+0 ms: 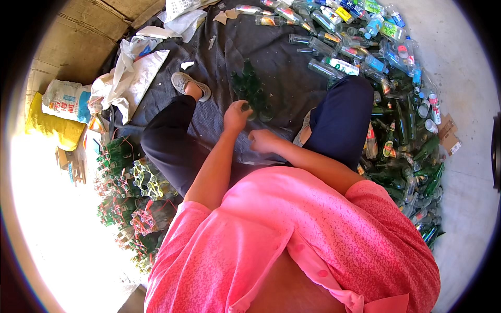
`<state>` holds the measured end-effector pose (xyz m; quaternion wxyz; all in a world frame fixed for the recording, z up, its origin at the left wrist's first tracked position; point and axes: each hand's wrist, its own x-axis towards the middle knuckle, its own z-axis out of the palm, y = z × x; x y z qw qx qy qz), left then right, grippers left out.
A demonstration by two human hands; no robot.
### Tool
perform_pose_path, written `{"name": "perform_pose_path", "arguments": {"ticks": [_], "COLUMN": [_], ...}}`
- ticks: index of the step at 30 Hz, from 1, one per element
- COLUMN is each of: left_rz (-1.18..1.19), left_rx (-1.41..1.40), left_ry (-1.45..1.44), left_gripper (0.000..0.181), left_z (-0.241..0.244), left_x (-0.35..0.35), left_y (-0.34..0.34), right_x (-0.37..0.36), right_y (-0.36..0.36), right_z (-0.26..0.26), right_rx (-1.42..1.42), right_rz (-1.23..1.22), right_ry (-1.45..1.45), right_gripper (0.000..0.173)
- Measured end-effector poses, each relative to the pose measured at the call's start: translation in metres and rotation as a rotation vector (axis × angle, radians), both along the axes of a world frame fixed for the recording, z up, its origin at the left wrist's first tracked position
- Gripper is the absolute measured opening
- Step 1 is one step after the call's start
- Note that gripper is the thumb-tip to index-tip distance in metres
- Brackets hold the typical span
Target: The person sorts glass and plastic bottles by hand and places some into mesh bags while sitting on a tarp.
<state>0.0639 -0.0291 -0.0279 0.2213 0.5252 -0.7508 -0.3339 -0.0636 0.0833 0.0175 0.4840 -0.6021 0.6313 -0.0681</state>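
Note:
Several green glass bottles (250, 88) stand close together on a dark ground sheet (219, 47), between the person's bent legs. My left hand (236, 116) is at the near left side of this group, its fingers around the neck of a green glass bottle (245, 106). My right hand (262, 141) is just below and to the right of the group, over the sheet, with its fingers curled. Whether anything is inside those fingers is hidden from this view.
Loose glass and plastic bottles (391, 70) are heaped along the right. At the lower left stand bundles of bottles tied with coloured string (146, 180). White plastic sacks (145, 72), a yellow sack (53, 123) and cardboard (84, 31) lie at the upper left.

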Motion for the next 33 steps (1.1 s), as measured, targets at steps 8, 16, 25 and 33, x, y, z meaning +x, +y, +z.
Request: {"name": "perform_pose_path", "arguments": {"ticks": [8, 16, 25, 33], "left_rz": [-0.02, -0.049, -0.029, -0.041], "left_rx": [0.022, 0.038, -0.031, 0.154], "left_ry": [0.036, 0.015, -0.012, -0.215], "left_gripper": [0.04, 0.039, 0.043, 0.05], "left_z": [-0.011, -0.013, -0.025, -0.03], "left_x": [-0.005, -0.01, -0.011, -0.005], "left_y": [0.0, -0.004, -0.007, -0.006], "right_x": [0.002, 0.0, 0.005, 0.006], "right_y": [-0.002, -0.001, -0.003, -0.008], "right_z": [0.006, 0.0, -0.019, -0.001], "right_rx": [0.051, 0.018, -0.001, 0.027], "right_rz": [0.01, 0.016, 0.071, 0.064], "right_ry": [0.013, 0.025, 0.056, 0.048], "right_gripper": [0.04, 0.041, 0.043, 0.043]}}
